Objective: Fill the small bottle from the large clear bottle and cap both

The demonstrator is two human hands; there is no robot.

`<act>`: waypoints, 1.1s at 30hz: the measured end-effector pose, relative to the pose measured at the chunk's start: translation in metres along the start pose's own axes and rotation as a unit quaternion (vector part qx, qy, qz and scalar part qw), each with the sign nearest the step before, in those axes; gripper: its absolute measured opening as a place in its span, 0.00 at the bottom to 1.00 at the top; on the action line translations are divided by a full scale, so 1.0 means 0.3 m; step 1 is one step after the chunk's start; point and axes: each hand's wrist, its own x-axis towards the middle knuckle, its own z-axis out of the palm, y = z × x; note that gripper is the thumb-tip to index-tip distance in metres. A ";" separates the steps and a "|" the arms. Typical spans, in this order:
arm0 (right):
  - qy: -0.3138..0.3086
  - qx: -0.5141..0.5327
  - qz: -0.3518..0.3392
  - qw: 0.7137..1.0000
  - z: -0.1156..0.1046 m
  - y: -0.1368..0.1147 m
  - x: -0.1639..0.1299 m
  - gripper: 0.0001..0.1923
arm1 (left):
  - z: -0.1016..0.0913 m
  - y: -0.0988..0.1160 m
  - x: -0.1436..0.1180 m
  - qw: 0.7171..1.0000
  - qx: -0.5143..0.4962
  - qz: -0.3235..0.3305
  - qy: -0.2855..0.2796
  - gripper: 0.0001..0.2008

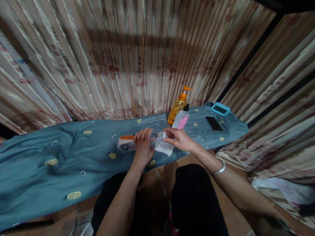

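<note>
Bottle, clear, lies sideways on blue cloth, in front of orange pump bottle. Left hand grips its body; right hand pinches the cap end. Orange label unreadable. White wipe just beneath.

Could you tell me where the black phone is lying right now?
In the head view the black phone lies flat on the blue cloth, right of the pump bottles and just below the blue-framed device.
</note>
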 end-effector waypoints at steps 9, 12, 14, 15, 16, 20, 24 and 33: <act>-0.029 -0.022 0.032 0.999 -0.004 0.007 0.026 0.19 | 0.011 -0.009 -0.002 1.000 -0.008 -0.001 0.004 0.33; -0.033 -0.031 0.048 0.998 -0.004 -0.011 0.027 0.19 | 0.014 -0.013 -0.003 1.000 -0.011 -0.002 0.006 0.33; -0.032 -0.038 0.059 0.997 -0.001 -0.026 0.028 0.19 | 0.015 -0.015 -0.004 1.000 -0.012 -0.003 0.010 0.34; -0.030 -0.042 0.066 0.997 0.000 -0.033 0.029 0.19 | 0.015 -0.015 -0.004 1.000 -0.012 -0.004 0.013 0.34; -0.028 -0.047 0.073 0.996 0.002 -0.041 0.030 0.19 | 0.015 -0.016 -0.004 1.000 -0.013 -0.005 0.016 0.34; -0.019 -0.069 0.109 0.991 0.014 -0.071 0.039 0.19 | 0.016 -0.018 -0.006 0.999 -0.013 -0.008 0.029 0.34; -0.017 -0.085 0.139 0.987 0.029 -0.091 0.047 0.19 | 0.023 -0.020 -0.007 0.999 -0.012 -0.005 0.051 0.33; -0.013 -0.111 0.100 0.989 0.002 -0.126 0.027 0.21 | 0.013 -0.023 -0.003 0.998 -0.013 0.000 0.056 0.32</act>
